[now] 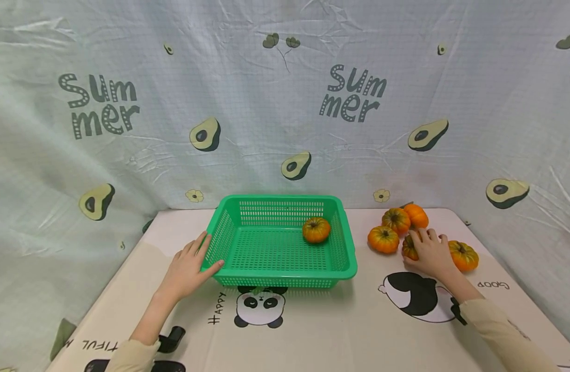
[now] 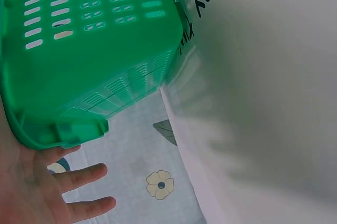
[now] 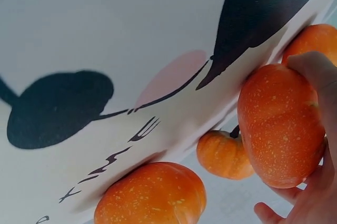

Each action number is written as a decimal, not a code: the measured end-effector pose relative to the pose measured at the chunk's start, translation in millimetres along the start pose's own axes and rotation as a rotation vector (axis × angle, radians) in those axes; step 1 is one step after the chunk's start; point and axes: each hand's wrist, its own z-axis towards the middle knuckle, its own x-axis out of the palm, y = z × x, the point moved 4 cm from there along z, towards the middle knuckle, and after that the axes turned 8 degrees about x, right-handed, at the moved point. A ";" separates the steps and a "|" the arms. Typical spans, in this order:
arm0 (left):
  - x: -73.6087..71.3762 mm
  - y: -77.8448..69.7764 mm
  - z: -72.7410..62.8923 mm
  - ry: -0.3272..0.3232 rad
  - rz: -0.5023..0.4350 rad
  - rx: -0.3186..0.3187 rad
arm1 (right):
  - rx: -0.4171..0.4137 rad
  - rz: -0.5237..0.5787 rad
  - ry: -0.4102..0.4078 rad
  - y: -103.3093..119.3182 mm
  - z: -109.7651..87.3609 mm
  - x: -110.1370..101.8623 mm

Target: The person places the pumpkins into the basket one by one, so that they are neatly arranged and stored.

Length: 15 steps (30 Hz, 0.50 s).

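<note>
A green plastic basket (image 1: 285, 275) stands on the table with one small orange pumpkin (image 1: 316, 230) inside, toward its right end. My left hand (image 1: 184, 269) rests against the basket's left rim, its fingers extended, as the left wrist view also shows. At the right of the table, my right hand (image 1: 431, 254) grips a small ribbed pumpkin (image 3: 279, 126), thumb on one side and fingers on the other. Close around that hand lie a pumpkin (image 1: 383, 239) to its left, a pumpkin (image 1: 463, 256) to its right, and two behind, the farther being a plain orange pumpkin (image 1: 416, 215).
The table cover (image 1: 331, 330) carries printed pandas and lettering. A pale curtain (image 1: 257, 98) with avocado prints hangs right behind the table's back edge. The basket's walls are slotted and raised all round.
</note>
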 end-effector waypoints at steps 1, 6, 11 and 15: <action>0.0 -0.1 0.0 0.000 0.003 0.001 | -0.001 0.001 0.001 0.1 -0.3 -0.1; -0.1 -0.2 0.1 0.004 0.003 -0.001 | -0.012 0.014 -0.004 3.0 -2.0 -3.0; -0.2 -0.5 0.5 0.007 -0.003 -0.003 | -0.016 0.039 -0.013 7.7 -5.2 -8.7; -1.3 -1.1 0.7 0.004 -0.010 -0.001 | -0.018 0.071 -0.038 10.7 -7.9 -12.4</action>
